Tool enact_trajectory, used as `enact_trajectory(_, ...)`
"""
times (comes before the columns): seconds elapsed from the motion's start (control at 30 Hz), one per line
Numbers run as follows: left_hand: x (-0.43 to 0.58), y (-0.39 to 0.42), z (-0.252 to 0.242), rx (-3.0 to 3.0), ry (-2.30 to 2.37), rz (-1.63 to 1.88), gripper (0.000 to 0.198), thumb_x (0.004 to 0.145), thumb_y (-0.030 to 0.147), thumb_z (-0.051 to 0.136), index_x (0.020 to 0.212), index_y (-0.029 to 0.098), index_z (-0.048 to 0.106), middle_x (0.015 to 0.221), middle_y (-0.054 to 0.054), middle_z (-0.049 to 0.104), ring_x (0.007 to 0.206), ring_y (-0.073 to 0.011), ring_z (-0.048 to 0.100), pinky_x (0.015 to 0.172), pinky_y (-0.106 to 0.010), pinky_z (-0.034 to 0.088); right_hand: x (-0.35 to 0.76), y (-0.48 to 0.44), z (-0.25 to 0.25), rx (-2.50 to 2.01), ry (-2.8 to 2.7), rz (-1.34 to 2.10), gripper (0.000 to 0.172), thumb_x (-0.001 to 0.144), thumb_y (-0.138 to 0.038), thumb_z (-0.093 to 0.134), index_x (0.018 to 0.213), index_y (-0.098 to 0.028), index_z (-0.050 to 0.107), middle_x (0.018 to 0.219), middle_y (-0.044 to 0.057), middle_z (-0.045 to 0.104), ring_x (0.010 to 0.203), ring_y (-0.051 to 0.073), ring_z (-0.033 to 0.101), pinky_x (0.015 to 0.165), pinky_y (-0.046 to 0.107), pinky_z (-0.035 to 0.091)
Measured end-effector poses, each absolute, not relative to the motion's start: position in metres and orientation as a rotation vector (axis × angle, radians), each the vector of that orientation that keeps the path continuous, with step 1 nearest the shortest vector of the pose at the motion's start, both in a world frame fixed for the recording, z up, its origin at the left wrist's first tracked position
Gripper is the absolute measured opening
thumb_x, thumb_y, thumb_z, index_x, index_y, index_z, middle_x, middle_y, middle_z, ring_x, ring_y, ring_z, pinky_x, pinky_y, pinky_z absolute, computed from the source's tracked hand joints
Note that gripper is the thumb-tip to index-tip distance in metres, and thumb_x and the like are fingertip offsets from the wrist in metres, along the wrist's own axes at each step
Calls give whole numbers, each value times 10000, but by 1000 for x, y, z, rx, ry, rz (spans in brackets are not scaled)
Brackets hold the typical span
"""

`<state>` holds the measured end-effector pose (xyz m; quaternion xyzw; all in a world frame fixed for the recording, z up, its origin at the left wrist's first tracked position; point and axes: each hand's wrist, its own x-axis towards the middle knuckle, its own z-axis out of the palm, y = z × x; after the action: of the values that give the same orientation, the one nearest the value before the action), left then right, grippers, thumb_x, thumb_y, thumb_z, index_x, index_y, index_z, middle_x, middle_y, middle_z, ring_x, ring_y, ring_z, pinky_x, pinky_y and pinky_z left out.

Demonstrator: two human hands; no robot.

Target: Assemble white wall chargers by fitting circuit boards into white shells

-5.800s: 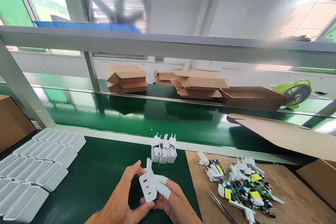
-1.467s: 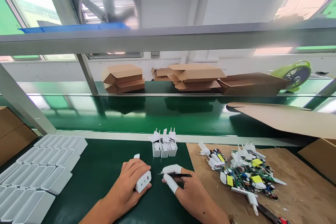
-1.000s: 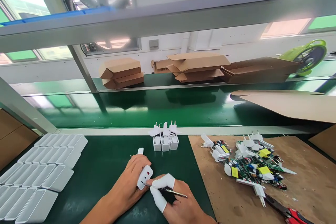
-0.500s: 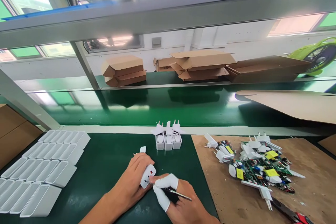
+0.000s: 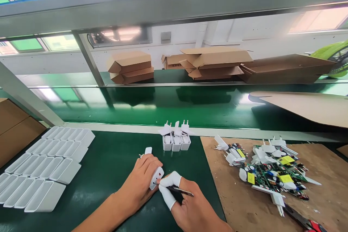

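My left hand (image 5: 140, 181) is closed around a white plug charger (image 5: 157, 178), whose end face with small port openings is turned toward the right. A white plug piece (image 5: 148, 150) sticks out beyond the fingers. White finger cots cover the thumb and index finger of my right hand (image 5: 187, 203), which pinches slim dark metal tweezers (image 5: 181, 190). Their tip is at the port face; whether it enters an opening I cannot tell. Farther back, three white housings (image 5: 176, 145) stand side by side, with plug parts on top.
Rows of open white housings (image 5: 46, 188) lie at left. On a brown cardboard sheet (image 5: 244, 206) at right is a pile of circuit boards (image 5: 274, 170) and red-handled pliers (image 5: 304, 221). Cardboard boxes (image 5: 217, 61) stand behind the green belt (image 5: 163, 105), below a metal beam (image 5: 174, 7).
The camera view has shifted slightly, so the bench sits a bit higher in the picture. Both hands keep their hold, and the tweezers lie at a slightly flatter angle at the charger's face.
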<state>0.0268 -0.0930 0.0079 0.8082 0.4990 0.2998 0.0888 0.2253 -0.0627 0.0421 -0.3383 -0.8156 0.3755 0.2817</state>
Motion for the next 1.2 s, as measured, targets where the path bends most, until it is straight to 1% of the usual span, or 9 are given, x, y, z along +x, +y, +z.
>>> enact_trajectory(0.13,26,-93,11,2396,1481,840,312,1024,201,486,1335,223,485,1268,-138,653,1187,-320,576,1023,-512,495,221,-58,61,-1011,-2374,981,179,786,-120,534,716,-244,425,690,-3,612,575,144,453,541,270,360)
enact_trajectory(0.2,25,-93,11,2399,1465,818,323,1026,224,489,1349,226,495,1282,-137,651,1203,-325,566,1031,-514,489,218,-56,70,-1054,-2469,972,255,724,-87,538,703,-245,339,662,-19,555,562,131,382,526,276,285)
enact_trajectory(0.27,24,-92,11,2406,1454,806,324,1029,242,496,1352,226,505,1288,-138,651,1222,-328,555,1061,-530,469,214,-55,78,-1071,-2530,939,295,701,-68,535,707,-248,302,656,-23,528,569,131,360,538,283,265)
enact_trajectory(0.47,26,-93,15,2440,1445,827,325,990,173,538,1311,217,514,1252,-128,665,1191,-311,580,1055,-514,486,211,-63,85,-1007,-2566,803,237,704,-53,498,742,-249,370,734,5,602,606,150,433,599,301,298)
enact_trajectory(0.63,30,-95,20,2464,1426,857,275,997,155,528,1263,222,536,1222,-109,676,1155,-300,595,1014,-492,508,215,-63,84,-994,-2530,796,188,782,-63,477,757,-244,433,743,-3,620,635,151,483,601,269,343)
enact_trajectory(0.77,31,-95,22,2464,1433,856,275,992,139,534,1255,220,534,1232,-112,671,1155,-303,591,1010,-488,510,215,-63,87,-1025,-2525,797,204,786,-46,494,768,-242,442,742,-7,622,610,144,470,578,257,338)
enact_trajectory(0.9,29,-95,20,2459,1436,839,295,982,127,544,1267,204,531,1245,-123,665,1161,-317,577,1015,-513,499,214,-61,93,-1058,-2545,823,249,750,-14,514,742,-241,412,754,0,638,634,148,482,620,263,355)
enact_trajectory(1.03,27,-94,14,2443,1450,822,341,978,150,561,1313,198,520,1281,-137,654,1192,-345,553,1014,-548,487,210,-57,93,-1063,-2574,895,291,741,-1,527,722,-246,373,701,-16,601,605,141,455,571,257,319)
enact_trajectory(1.2,29,-95,13,2451,1446,876,293,1000,163,537,1289,207,539,1244,-127,670,1151,-329,577,991,-528,509,208,-57,89,-1018,-2579,868,265,748,12,544,742,-233,444,760,22,653,660,173,535,630,284,380)
